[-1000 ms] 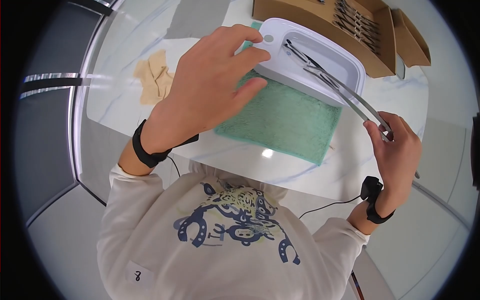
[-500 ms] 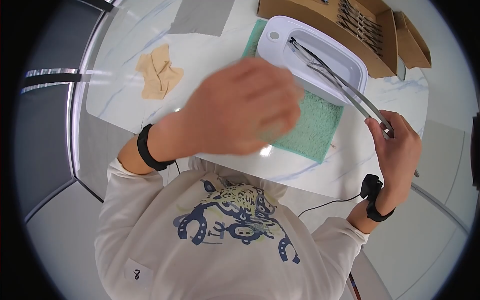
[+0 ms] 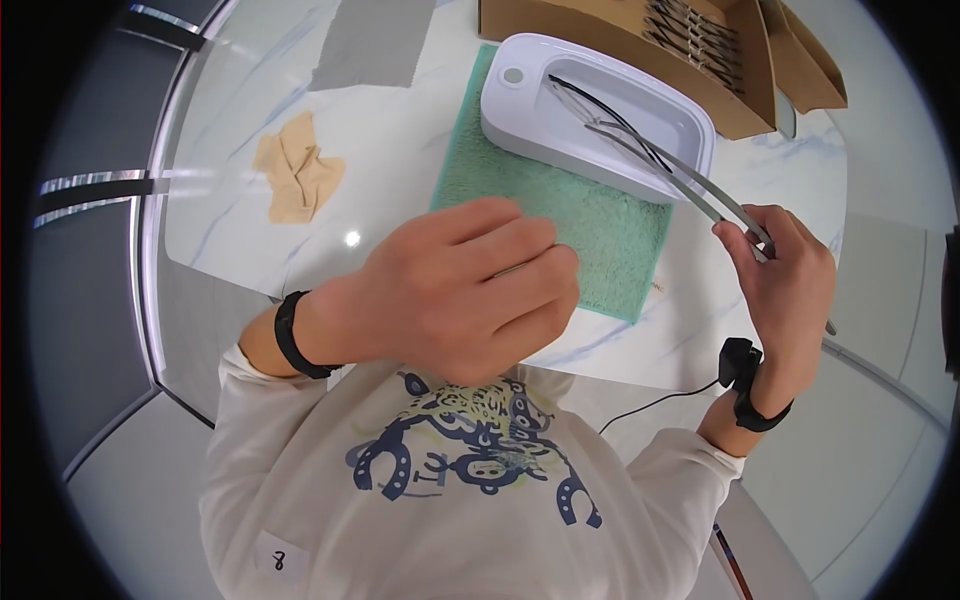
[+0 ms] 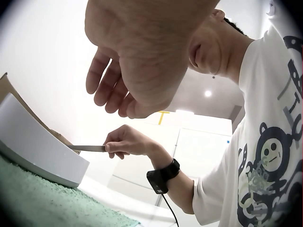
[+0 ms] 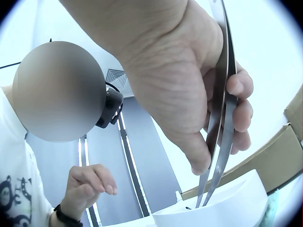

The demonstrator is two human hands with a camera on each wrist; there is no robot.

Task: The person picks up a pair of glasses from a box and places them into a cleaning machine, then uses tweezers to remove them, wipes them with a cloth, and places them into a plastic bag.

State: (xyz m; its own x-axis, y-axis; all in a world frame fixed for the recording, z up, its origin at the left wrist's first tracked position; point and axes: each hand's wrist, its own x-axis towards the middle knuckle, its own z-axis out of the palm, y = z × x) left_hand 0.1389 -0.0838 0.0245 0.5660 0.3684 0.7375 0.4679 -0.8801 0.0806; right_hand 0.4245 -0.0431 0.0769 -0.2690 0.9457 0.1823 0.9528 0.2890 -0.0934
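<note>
My right hand (image 3: 790,285) grips long metal tongs (image 3: 690,198) near their back end. Their tips reach into a white basin (image 3: 500,105), against dark-framed glasses (image 3: 614,112) lying inside. In the right wrist view the two arms of the tongs (image 5: 220,94) stand slightly apart, and the thumb of the right hand (image 5: 165,71) lies along them. My left hand (image 3: 470,290) hovers above the near side of the green towel (image 3: 610,235), in front of the basin. The left wrist view shows this hand (image 4: 142,56) with loosely bent fingers, holding nothing.
Behind the basin stands a cardboard box (image 3: 610,35) holding several pairs of glasses (image 3: 700,45). A beige cloth (image 3: 298,175) lies crumpled on the left of the table, and a grey cloth (image 3: 370,45) lies farther back.
The left hand has come back from the basin's left end towards the body, its fingers more bent. The right hand keeps its grip on the tongs, almost in place.
</note>
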